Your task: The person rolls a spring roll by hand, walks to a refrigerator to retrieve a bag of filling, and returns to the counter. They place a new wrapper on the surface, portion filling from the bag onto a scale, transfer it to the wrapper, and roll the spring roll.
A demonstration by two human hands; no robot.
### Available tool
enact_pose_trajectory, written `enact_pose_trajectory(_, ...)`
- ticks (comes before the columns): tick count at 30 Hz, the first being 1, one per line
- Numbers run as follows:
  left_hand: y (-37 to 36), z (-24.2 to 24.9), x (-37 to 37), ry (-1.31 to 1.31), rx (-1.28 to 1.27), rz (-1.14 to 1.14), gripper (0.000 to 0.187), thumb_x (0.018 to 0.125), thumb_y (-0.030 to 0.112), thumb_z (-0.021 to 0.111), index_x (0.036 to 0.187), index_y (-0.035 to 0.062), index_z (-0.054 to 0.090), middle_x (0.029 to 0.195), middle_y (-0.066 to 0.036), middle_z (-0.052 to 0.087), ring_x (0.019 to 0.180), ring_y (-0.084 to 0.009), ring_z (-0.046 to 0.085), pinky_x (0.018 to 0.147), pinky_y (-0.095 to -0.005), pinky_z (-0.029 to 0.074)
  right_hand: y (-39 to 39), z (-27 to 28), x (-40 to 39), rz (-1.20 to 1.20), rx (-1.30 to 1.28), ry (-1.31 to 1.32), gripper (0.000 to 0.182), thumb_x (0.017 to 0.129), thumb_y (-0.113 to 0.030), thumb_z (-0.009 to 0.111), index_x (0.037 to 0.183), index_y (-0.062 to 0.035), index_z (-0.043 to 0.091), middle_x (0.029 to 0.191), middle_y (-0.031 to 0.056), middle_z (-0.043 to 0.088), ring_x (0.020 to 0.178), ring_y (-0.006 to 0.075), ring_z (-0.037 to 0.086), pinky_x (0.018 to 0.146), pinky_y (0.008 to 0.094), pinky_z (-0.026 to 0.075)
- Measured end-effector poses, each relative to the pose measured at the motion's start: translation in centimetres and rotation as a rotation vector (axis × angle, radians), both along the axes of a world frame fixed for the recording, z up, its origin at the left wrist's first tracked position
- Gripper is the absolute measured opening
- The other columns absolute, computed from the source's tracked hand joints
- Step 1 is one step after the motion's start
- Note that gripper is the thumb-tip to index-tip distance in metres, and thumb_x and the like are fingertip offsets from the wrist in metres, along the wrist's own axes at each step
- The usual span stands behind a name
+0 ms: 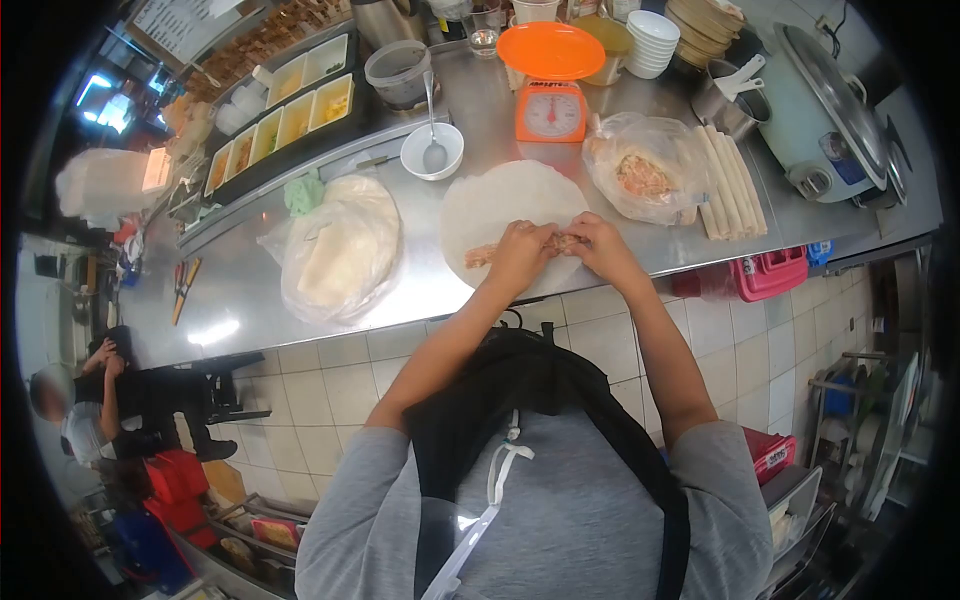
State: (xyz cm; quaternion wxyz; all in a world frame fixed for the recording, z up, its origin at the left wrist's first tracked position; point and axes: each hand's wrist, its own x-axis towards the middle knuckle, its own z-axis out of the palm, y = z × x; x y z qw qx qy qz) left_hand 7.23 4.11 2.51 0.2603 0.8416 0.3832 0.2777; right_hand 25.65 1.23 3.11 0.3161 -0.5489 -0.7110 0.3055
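A round, pale sheet of dough wrapper (490,205) lies flat near the counter's front edge. Across its lower part runs a strip of pinkish minced filling (480,257). My left hand (524,252) is closed over the middle of this strip, its fingertips on the filling. At the right end, my right hand (600,246) pinches the filling between thumb and fingers, close to the left fingertips. To the right sits an open plastic bag (645,170) with more of the mince inside. On the left, a stack of wrappers (335,255) is partly covered by clear plastic.
Several long white rolls (733,185) lie right of the bag. Behind the wrapper stand an orange scale (551,112) and a white bowl (432,152) with a spoon. Scissors (184,290) lie far left. A seated person (110,390) is beyond the counter's left end.
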Motion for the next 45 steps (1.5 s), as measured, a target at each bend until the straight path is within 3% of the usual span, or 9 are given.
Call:
enact_pose_trajectory(8, -0.9, -0.8, 1.1, -0.102, 0.099, 0.015, 0.050, 0.069, 0.010, 0.070, 0.116, 0.0012, 0.056, 0.088, -0.014, 0.065, 0.085, -0.0332, 0.057, 0.083, -0.0411, 0.042, -0.7, -1.9, 0.3, -0.310, -0.072, 0.477, 0.038, 0.077, 0.010, 0.054, 0.114, -0.0003, 0.059, 0.091, 0.0133, 0.064, 0.085, 0.0181, 0.064, 0.074, 0.0259, 0.050)
enact_pose_trajectory(15, 0.2, -0.4, 1.0, -0.057, 0.050, 0.089, 0.062, 0.069, 0.015, 0.073, 0.125, 0.0016, 0.049, 0.108, -0.019, 0.061, 0.101, -0.0344, 0.056, 0.094, -0.0405, 0.039, -0.6, -2.2, -0.2, -0.383, -0.055, 0.349, 0.038, 0.082, 0.007, 0.053, 0.119, -0.0014, 0.057, 0.092, 0.0138, 0.067, 0.081, 0.0155, 0.065, 0.071, 0.0248, 0.051)
enact_pose_trajectory(24, -1.1, 2.9, -12.1, -0.246, -0.321, 0.375, 0.062, 0.078, 0.016, 0.069, 0.133, 0.0049, 0.042, 0.124, -0.018, 0.054, 0.112, -0.0266, 0.053, 0.093, -0.0420, 0.042, -0.7, -2.2, -0.9, -0.176, -0.128, 0.530, 0.049, 0.092, -0.008, 0.046, 0.139, -0.0027, 0.033, 0.122, 0.0145, 0.058, 0.119, 0.0159, 0.046, 0.103, 0.0278, 0.030)
enact_pose_trajectory(30, -2.8, 1.9, -12.5, -0.270, -0.370, 0.358, 0.056, 0.080, 0.013, 0.065, 0.132, 0.0077, 0.044, 0.122, -0.012, 0.055, 0.114, -0.0227, 0.051, 0.094, -0.0378, 0.040, -0.2, -4.2, 1.0, -0.025, 0.371, -0.529, 0.059, 0.088, -0.001, 0.046, 0.143, -0.0037, 0.023, 0.129, 0.0167, 0.052, 0.123, 0.0206, 0.045, 0.103, 0.0296, 0.030)
enact_pose_trajectory(32, -3.0, 1.7, -12.5, -0.271, -0.373, 0.345, 0.055, 0.080, 0.012, 0.065, 0.131, 0.0079, 0.045, 0.122, -0.012, 0.055, 0.113, -0.0226, 0.051, 0.094, -0.0378, 0.040, 0.2, -3.4, 2.0, -0.080, -0.106, 0.079, 0.064, 0.090, -0.001, 0.045, 0.145, -0.0045, 0.013, 0.133, 0.0193, 0.047, 0.123, 0.0241, 0.046, 0.102, 0.0316, 0.034)
enact_pose_trajectory(33, -3.0, 1.7, -12.5, -0.283, -0.374, 0.312, 0.054, 0.080, 0.011, 0.064, 0.131, 0.0075, 0.045, 0.121, -0.012, 0.055, 0.112, -0.0222, 0.052, 0.094, -0.0371, 0.040, 0.2, -2.9, 1.7, -0.079, -0.108, 0.077, 0.064, 0.090, -0.001, 0.045, 0.145, -0.0045, 0.013, 0.133, 0.0193, 0.047, 0.123, 0.0241, 0.046, 0.102, 0.0316, 0.034)
enact_pose_trajectory(35, -2.7, 1.7, -12.3, -0.296, -0.373, 0.275, 0.053, 0.080, 0.011, 0.064, 0.130, 0.0071, 0.045, 0.121, -0.012, 0.056, 0.111, -0.0217, 0.053, 0.094, -0.0365, 0.040, 0.3, -1.7, 0.9, -0.125, -0.112, 0.885, 0.065, 0.091, 0.000, 0.045, 0.145, -0.0022, 0.009, 0.130, 0.0218, 0.049, 0.118, 0.0263, 0.050, 0.098, 0.0309, 0.038)
enact_pose_trajectory(39, -2.4, 1.8, -11.6, -0.305, -0.316, 0.251, 0.052, 0.078, 0.008, 0.065, 0.127, 0.0062, 0.048, 0.119, -0.014, 0.057, 0.106, -0.0244, 0.057, 0.090, -0.0382, 0.044, -0.1, 1.2, 0.2, -0.115, -0.218, 0.880, 0.067, 0.091, 0.000, 0.048, 0.144, 0.0003, 0.008, 0.125, 0.0227, 0.052, 0.116, 0.0264, 0.052, 0.096, 0.0291, 0.040)
enact_pose_trajectory(45, -1.8, 1.3, -10.5, -0.235, -0.179, 0.178, 0.053, 0.076, 0.008, 0.066, 0.126, 0.0053, 0.049, 0.119, -0.016, 0.057, 0.106, -0.0290, 0.055, 0.091, -0.0393, 0.043, -0.2, 0.0, 0.0, -0.174, -0.261, 0.773, 0.055, 0.083, -0.003, 0.061, 0.133, 0.0027, 0.039, 0.123, 0.0177, 0.055, 0.112, 0.0222, 0.054, 0.094, 0.0273, 0.041)
